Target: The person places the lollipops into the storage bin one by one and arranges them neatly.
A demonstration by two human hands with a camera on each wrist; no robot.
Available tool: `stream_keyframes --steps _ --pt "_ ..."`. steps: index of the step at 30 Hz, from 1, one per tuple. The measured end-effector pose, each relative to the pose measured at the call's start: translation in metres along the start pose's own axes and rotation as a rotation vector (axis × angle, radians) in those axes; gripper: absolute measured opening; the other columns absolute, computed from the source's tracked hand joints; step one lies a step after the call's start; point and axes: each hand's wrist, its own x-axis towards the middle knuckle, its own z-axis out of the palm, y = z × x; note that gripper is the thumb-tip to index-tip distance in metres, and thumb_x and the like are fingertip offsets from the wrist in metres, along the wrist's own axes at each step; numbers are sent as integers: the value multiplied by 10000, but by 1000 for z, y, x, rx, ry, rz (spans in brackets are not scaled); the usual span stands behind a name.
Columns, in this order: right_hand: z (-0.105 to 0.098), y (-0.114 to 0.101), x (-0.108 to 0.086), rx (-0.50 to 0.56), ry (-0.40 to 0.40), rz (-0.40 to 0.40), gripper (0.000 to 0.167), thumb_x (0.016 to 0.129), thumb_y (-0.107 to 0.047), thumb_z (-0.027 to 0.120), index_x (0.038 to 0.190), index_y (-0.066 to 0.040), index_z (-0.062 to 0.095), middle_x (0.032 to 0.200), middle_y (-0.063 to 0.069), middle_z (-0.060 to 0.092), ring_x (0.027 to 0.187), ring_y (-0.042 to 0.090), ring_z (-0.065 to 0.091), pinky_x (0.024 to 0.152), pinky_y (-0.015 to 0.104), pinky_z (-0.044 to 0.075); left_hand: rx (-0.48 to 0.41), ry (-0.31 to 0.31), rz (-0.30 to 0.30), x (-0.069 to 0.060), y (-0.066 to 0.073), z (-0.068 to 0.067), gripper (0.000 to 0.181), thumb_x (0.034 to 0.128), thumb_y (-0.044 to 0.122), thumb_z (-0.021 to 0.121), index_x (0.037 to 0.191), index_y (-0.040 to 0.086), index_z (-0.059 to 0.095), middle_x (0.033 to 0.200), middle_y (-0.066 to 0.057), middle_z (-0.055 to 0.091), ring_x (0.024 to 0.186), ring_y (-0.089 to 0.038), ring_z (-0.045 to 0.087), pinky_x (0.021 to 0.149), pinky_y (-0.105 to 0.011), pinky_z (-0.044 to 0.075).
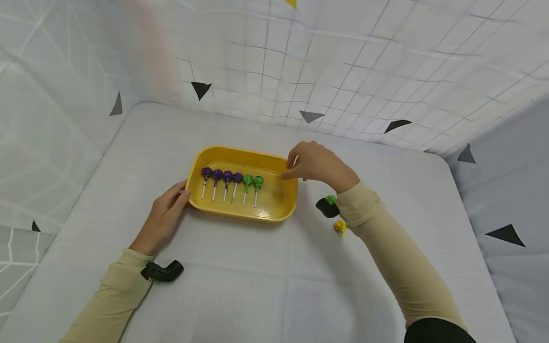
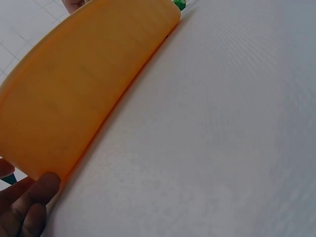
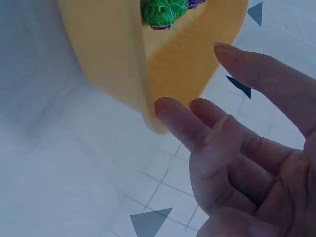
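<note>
A yellow tray (image 1: 280, 209) holds a row of wrapped lollipops: several purple lollipops (image 1: 228, 176) and two green lollipops (image 1: 248, 180), sticks toward the person. At the tray's left end, the left hand (image 1: 165, 214) holds the corner; in the left wrist view, its fingers (image 2: 42, 190) lie against the tray's outer wall. Over the right end is the right hand (image 1: 319, 164), thumb and fingers apart. In the right wrist view one of its fingertips (image 3: 168, 108) is at the rim, and no lollipop shows in the hand.
Right of the tray, a yellow lollipop (image 1: 340, 226) lies on the white table (image 1: 240, 295). Another green lollipop (image 1: 330, 199) is partly hidden by the black device (image 1: 328, 208) at the right wrist. White cloth walls with black triangles border the table.
</note>
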Motion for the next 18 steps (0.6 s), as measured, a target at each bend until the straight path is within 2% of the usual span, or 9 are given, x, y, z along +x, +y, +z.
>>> stream_keyframes --steps 2,4,6,8,11,13,14,16,18 --pt "0 3 -3 9 7 -4 337 871 -424 822 1037 -139 756 1061 51 784 752 216 716 735 348 589 -1 -1 1 0 0 0 534 1127 366 414 1575 76 420 1596 -181 461 1487 -346 431 1191 -463 412" --pt "0 5 -7 14 15 -13 333 878 -415 816 1047 -135 757 1064 55 790 750 217 715 732 350 592 -4 -2 3 0 0 0 529 1127 364 416 1575 84 423 1593 -175 467 1483 -335 438 1182 -276 423" --pt "0 8 -10 15 21 -23 327 887 -403 807 1055 -126 756 1063 60 793 746 216 711 729 352 592 -6 -2 5 0 0 0 525 1127 362 416 1574 87 425 1587 -174 474 1477 -330 445 1119 -111 393" --pt "0 10 -14 14 29 -26 318 889 -396 803 1052 -127 756 1046 55 797 739 214 706 722 351 587 -3 -2 4 0 -1 0 525 1127 365 414 1574 90 427 1585 -172 478 1474 -326 448 1101 -93 386" --pt "2 15 -17 16 30 -26 302 892 -383 796 1048 -127 756 1024 47 801 733 211 700 717 350 579 2 -1 2 0 0 0 528 1128 367 411 1576 88 424 1585 -176 476 1474 -332 448 1173 -309 431" --pt "2 18 -19 20 35 -17 292 888 -379 797 1040 -132 756 1009 37 804 732 212 699 718 351 575 4 -1 1 0 0 0 527 1128 366 411 1576 90 424 1587 -174 474 1476 -331 446 1174 -437 418" --pt "3 20 -20 23 35 -16 289 889 -372 796 1040 -129 757 1009 38 804 734 213 700 721 353 576 1 -1 1 0 0 0 526 1128 365 412 1576 90 424 1587 -174 475 1476 -331 446 1179 -394 427" --pt "3 24 -22 22 39 -11 283 890 -365 793 1040 -127 756 1010 35 805 756 221 709 729 355 575 -7 -1 3 0 0 0 524 1127 360 416 1575 87 425 1587 -176 474 1478 -332 443 1165 -233 424" --pt "4 29 -25 18 43 -5 288 892 -364 791 1050 -126 755 1012 33 806 756 216 710 735 358 574 -13 0 6 0 0 0 522 1127 359 419 1573 87 429 1585 -174 477 1477 -329 445 1097 -71 378"
